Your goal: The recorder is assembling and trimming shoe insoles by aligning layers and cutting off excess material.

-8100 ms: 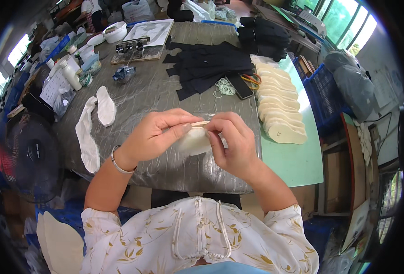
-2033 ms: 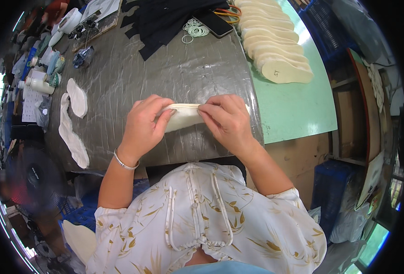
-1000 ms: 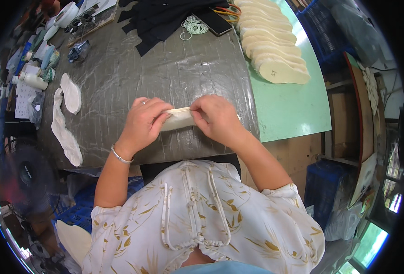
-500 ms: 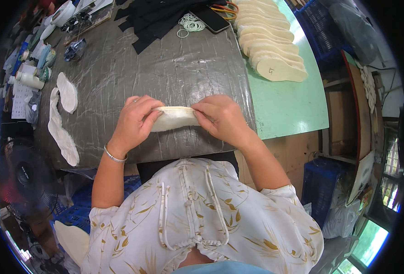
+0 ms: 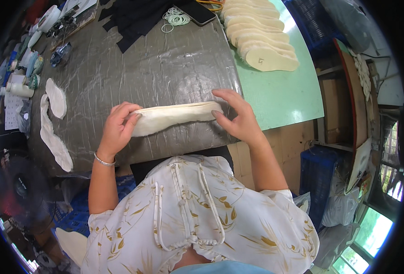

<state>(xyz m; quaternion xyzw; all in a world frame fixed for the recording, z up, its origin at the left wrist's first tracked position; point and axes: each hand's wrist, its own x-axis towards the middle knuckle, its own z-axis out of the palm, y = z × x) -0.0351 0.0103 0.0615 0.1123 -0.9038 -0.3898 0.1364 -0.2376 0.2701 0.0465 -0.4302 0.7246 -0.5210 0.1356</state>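
A long cream fleece insole (image 5: 174, 116) is held over the grey table, its seam-like upper edge facing away from me and its fluffy side toward me. At its left end, my left hand (image 5: 119, 125) pinches it between thumb and fingers. Around the right end is my right hand (image 5: 241, 118), thumb touching the insole and index finger lifted away, so the fingers are apart. Left of my hands, two more white fleece pieces lie on the table: a short rounded one (image 5: 56, 98) and a longer curved one (image 5: 55, 137).
A row of overlapping cream insoles (image 5: 266, 45) lies on the green board (image 5: 279, 93) at the right. Black cloth (image 5: 135, 20), pale rubber bands (image 5: 177, 17) and a phone (image 5: 196, 12) lie at the back. Bottles (image 5: 19, 90) stand far left, above a fan (image 5: 21, 182).
My hands have moved apart along the insole, showing more of its length. The right hand has opened from its pinch. The whole view has shifted slightly.
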